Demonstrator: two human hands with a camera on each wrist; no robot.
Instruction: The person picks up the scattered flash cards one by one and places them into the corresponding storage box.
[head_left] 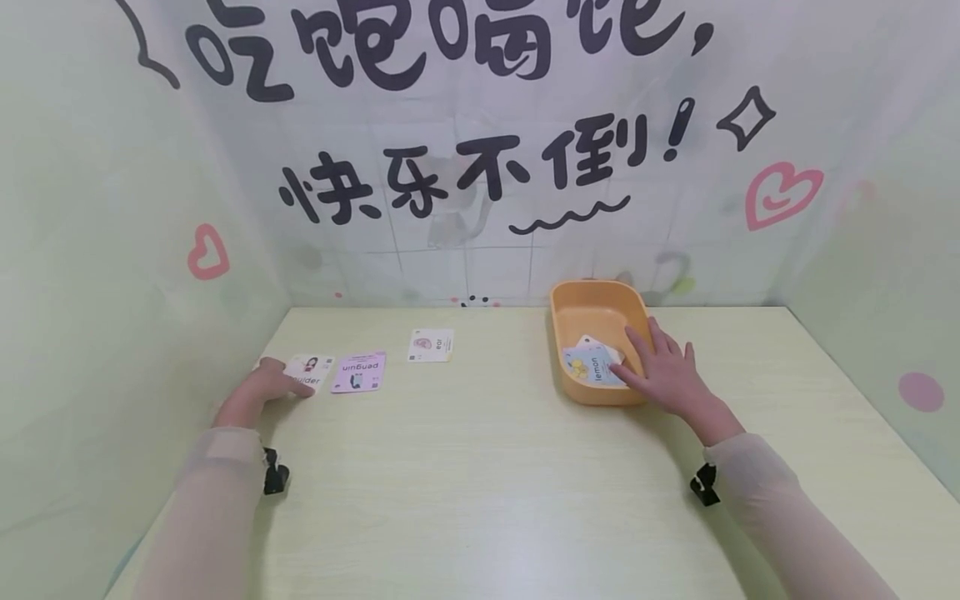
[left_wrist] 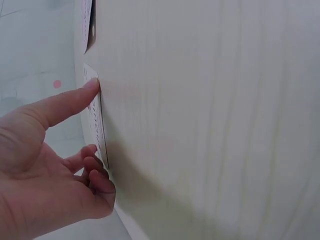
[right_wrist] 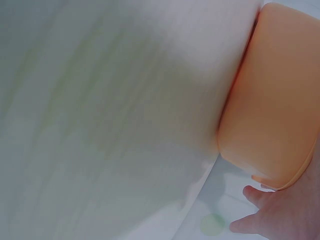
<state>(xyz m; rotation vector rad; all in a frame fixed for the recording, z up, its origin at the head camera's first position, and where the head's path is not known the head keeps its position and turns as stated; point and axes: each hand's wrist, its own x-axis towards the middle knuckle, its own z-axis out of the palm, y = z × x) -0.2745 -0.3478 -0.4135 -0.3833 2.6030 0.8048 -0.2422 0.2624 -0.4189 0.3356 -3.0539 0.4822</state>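
Note:
My left hand is low at the table's left side, at a white word card whose visible letters end in "ulder". The thumb presses the card near one corner and the curled fingers meet its other end in the left wrist view. Beside it lies a purple penguin card. Over the right rim of an orange plastic bin my right hand spreads its fingers, the thumb reaching inside. A blue lemon card lies in the bin, partly covering a white one.
An ear card lies between the penguin card and the bin. The pale wooden table meets a printed wall sheet at its back edge, with further sheets on both sides.

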